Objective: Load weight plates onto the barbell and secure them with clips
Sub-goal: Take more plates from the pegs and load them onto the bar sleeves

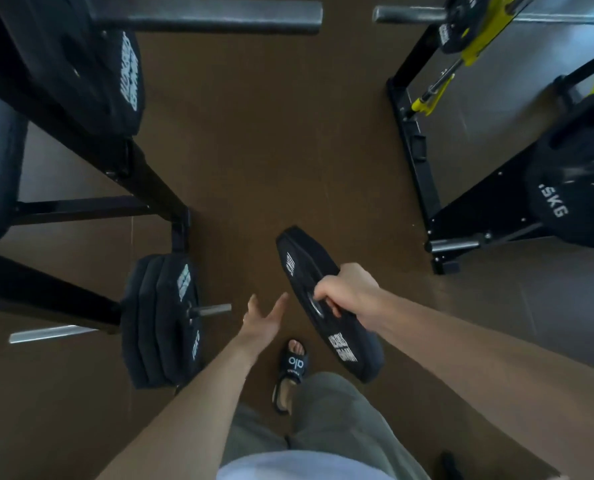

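My right hand [349,292] grips a black weight plate [299,261] through its centre hole and holds it tilted above the brown floor. My left hand [262,320] is open, fingers straight, just left of that plate and not touching it. At the top left a steel barbell sleeve [212,12] juts out with a large black plate [81,67] on it. Lower left, several black plates [160,320] sit stacked on a storage peg [212,310] of the rack. No clip is visible.
A black rack frame [143,174] runs along the left with a bare steel peg [49,334]. On the right stands another black rack [423,161] with yellow parts [475,46], a second bar end [406,13] and a 15 kg plate [572,188]. My sandalled foot [293,372] is below the hands.
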Motion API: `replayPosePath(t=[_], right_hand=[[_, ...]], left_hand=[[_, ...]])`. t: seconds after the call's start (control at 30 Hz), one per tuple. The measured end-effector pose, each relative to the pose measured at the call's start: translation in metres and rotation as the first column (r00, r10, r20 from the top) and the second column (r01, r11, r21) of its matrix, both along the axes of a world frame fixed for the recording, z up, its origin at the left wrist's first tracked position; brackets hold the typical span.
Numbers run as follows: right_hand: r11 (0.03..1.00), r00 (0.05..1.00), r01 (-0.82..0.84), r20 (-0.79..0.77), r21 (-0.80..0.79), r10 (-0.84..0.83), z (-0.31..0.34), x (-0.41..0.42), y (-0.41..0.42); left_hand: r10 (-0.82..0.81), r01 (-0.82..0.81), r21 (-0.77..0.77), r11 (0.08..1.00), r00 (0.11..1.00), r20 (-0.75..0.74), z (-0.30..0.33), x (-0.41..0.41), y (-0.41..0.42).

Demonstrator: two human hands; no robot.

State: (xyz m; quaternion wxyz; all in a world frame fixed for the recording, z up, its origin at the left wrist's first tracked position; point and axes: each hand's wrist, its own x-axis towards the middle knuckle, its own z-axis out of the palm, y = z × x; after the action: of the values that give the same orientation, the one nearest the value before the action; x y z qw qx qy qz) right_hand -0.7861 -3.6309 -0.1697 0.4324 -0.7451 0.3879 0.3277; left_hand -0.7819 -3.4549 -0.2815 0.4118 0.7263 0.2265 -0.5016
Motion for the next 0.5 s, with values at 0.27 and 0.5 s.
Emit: replayPosePath(t=[0.27,0.5], right_hand=[[0.988,0.969,-0.088,0.239,0.123,0.057,0.165,-0.012,-0.034],[0.975,0.935,-0.057,0.353,0.213,-0.022,0.23,0.022,-0.057]], left_hand=[[0.503,-0.607,-0.241,0.757,0.777,-0.379,0.041,-0.011,-0.087],[0.687,-0.779,-0.294,0.553,0.627,-0.368,0.061,0.044,-0.112]])
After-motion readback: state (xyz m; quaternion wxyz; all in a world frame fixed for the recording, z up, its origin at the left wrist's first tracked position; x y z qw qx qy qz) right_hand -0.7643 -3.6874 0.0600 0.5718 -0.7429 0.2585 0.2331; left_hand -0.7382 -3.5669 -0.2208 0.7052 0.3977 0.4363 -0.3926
